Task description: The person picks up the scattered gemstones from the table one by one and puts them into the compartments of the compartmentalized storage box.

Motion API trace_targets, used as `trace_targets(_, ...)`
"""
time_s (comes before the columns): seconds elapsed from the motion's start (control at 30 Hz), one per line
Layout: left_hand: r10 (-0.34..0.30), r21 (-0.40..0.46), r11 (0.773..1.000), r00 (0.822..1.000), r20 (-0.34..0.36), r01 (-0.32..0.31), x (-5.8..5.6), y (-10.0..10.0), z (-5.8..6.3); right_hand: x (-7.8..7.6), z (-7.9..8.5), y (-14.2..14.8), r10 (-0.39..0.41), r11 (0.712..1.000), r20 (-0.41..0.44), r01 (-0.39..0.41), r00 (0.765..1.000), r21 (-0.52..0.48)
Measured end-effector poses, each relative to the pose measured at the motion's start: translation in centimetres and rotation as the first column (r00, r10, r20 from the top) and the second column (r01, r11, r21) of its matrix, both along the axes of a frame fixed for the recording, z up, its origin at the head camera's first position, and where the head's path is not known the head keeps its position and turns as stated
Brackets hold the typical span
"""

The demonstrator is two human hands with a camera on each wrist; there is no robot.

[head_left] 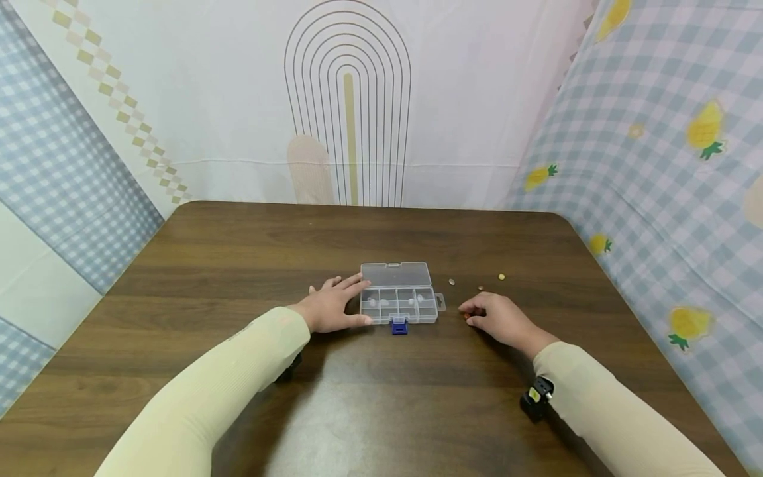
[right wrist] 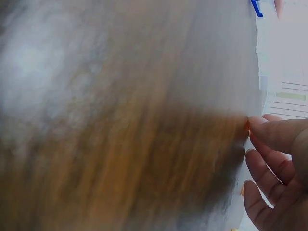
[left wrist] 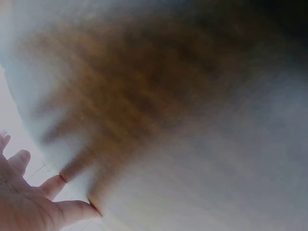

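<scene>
A clear plastic compartment box (head_left: pixel 389 314) lies on the table with its lid (head_left: pixel 396 273) raised at the back and a blue latch (head_left: pixel 399 327) at its front. Small whitish pieces (head_left: pixel 384 303) sit in some of its compartments. With fingers spread and straight, my left hand (head_left: pixel 329 309) touches the box's left side; the left wrist view catches only part of that hand (left wrist: pixel 36 204). To the right of the box, my right hand (head_left: pixel 499 319) pinches a small orange-red piece (head_left: pixel 467 316) at the tabletop, mostly hidden by the thumb and fingertips. Its kind cannot be made out.
Beyond my right hand lie a pale small piece (head_left: pixel 452 281), a brownish one (head_left: pixel 481 288) and a yellow one (head_left: pixel 502 276). A clear hanging tab (head_left: pixel 440 302) sticks out from the box's right end. Patterned cloth (head_left: pixel 465 99) hangs behind the wooden table (head_left: pixel 256 232) and along its sides.
</scene>
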State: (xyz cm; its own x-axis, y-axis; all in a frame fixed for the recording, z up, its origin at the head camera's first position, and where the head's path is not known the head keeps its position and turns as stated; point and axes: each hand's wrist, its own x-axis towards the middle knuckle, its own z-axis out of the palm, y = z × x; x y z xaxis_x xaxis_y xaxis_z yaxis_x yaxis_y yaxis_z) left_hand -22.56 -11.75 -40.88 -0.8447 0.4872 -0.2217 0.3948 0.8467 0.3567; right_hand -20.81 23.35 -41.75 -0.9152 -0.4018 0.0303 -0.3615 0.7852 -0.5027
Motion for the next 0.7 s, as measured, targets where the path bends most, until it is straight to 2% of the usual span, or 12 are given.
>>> trace_targets(0.23, 0.001, -0.005, 1.0, 1.0, -0.007, -0.001, -0.1, 0.0, -0.2, 0.1, 0.1, -0.1, 0.004, 1.0, 0.012, -0.004, 1.0, 0.027)
trace_targets(0.37, -0.001, -0.003, 1.0, 1.0, -0.01, 0.001, -0.2, 0.0, -0.3, 0.2, 0.2, -0.1, 0.006, 0.998, -0.029, -0.004, 1.0, 0.058)
trace_targets(0.5, -0.005, -0.001, 1.0, 1.0, -0.015, 0.005, -0.2, 0.0, -0.4, 0.3, 0.5, -0.3, 0.003, 0.997, -0.138, 0.009, 0.99, 0.083)
trace_targets(0.7, 0.0, 0.0, 1.0, 1.0, -0.009, 0.0, -0.1, 0.0, -0.2, 0.5, 1.3, -1.1, 0.018, 0.995, -0.292, 0.012, 0.956, 0.099)
